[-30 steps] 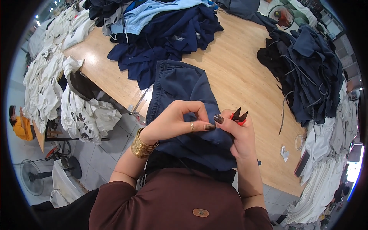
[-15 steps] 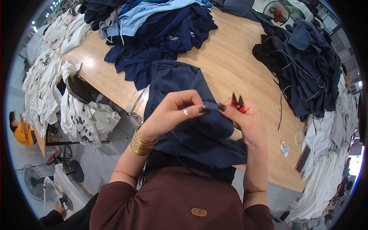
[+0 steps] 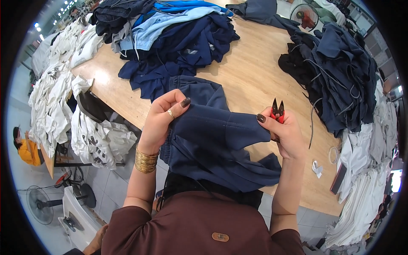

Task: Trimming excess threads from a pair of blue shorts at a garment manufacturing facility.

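Left hand [image 3: 160, 118] farther from right hand [image 3: 290, 135], navy garment [image 3: 206, 125] taut, seam-lined

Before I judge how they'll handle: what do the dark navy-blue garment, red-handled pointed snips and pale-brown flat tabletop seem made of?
Garment: matt, soft cloth, fibre unclear; it drapes in folds and shows stitched seams.
Snips: dark, thin tapered blades, probably metal; even red colour suggests a plastic handle, mostly hidden.
Tabletop: wood or wood-look laminate; grain streaks, soft sheen.
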`<state>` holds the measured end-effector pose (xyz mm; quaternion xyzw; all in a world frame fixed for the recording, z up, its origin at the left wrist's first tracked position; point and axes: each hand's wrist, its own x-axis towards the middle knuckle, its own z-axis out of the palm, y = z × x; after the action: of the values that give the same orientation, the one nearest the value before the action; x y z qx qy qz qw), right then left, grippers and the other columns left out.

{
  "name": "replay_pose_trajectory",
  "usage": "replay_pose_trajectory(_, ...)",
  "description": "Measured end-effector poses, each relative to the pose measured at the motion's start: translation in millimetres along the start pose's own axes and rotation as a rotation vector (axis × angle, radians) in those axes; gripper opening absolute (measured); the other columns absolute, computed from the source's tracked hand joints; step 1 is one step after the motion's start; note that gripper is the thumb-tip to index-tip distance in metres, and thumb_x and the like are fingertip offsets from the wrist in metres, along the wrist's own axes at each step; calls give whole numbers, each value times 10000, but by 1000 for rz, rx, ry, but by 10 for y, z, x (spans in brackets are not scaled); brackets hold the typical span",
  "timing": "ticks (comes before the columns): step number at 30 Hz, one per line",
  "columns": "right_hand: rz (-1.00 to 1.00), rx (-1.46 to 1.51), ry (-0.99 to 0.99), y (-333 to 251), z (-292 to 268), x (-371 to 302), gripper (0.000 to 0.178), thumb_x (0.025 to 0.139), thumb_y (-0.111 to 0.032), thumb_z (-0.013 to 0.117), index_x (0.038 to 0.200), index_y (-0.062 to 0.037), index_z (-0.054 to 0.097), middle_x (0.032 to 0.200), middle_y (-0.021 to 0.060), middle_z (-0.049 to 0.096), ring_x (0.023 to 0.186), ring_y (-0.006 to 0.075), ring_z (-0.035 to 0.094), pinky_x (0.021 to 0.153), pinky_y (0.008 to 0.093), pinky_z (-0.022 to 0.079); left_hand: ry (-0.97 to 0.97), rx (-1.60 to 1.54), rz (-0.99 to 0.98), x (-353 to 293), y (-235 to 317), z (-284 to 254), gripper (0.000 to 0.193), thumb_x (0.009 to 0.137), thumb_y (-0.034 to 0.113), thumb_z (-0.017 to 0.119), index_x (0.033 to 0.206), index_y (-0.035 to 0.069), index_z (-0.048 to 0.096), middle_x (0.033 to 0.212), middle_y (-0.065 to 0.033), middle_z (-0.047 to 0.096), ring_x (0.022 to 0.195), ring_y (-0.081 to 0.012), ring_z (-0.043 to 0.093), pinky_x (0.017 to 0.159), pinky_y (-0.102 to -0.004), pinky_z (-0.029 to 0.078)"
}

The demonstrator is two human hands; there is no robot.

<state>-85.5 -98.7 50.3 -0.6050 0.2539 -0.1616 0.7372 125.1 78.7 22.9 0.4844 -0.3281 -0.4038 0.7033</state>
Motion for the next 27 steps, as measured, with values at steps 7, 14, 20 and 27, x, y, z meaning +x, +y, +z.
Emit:
replay_pose_trajectory(7,-13,-28,122,36,74,0,130,753,-165,710,721,-100,602,578,-79,476,466,6,354,423,182,232,29,118,-60,-29,-69,-20,102,882,116,576,791,87,540,746,103,486,685,21,403,607,-141,324)
replay_pose_trajectory(14,18,54,111,142,146,14,94,798,-109,673,733,-52,637,550,-82,475,454,5,349,423,184,222,-447,475,-84,-41,-274,170,344,896,191,575,1182,12,507,1006,-38,588,947,-86,521,833,-236,424)
replay_pose_trajectory(20,-18,-9,110,79,198,92,98,807,-98,659,731,-46,624,544,-78,473,435,3,336,406,185,200,-366,431,83,8,-329,375,251,895,212,576,977,-25,590,878,-52,599,760,-85,494,705,-253,426)
replay_pose_trajectory(27,-64,-156,177,105,199,105,101,829,-67,630,758,4,615,612,-27,522,542,36,452,489,183,309,-485,122,-116,-20,-429,382,264,906,216,565,902,-47,584,746,61,550,700,-16,442,640,-196,396)
